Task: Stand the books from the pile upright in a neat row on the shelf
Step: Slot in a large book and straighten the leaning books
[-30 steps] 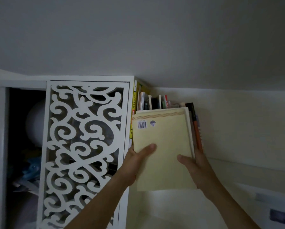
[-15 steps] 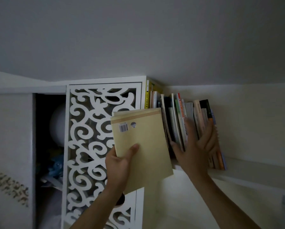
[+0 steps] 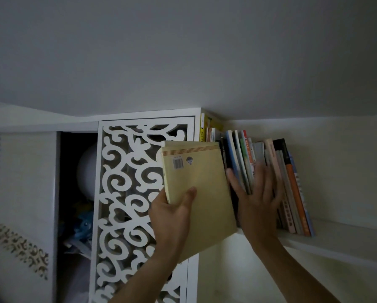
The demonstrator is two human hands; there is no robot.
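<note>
A white wall shelf (image 3: 327,241) runs rightward from the fretwork cabinet. On it stands a row of books (image 3: 277,182) with spines outward, the leftmost upright against the cabinet side, the rest tilted left, ending with an orange-spined book (image 3: 295,193) and a pale blue one.

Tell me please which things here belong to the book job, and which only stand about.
Belong to the job:
- yellow book, gripped by the left hand
- row of books, pressed by the open right hand
- shelf

Only standing about:
- cabinet's white fretwork door
- blue toy inside it
</note>
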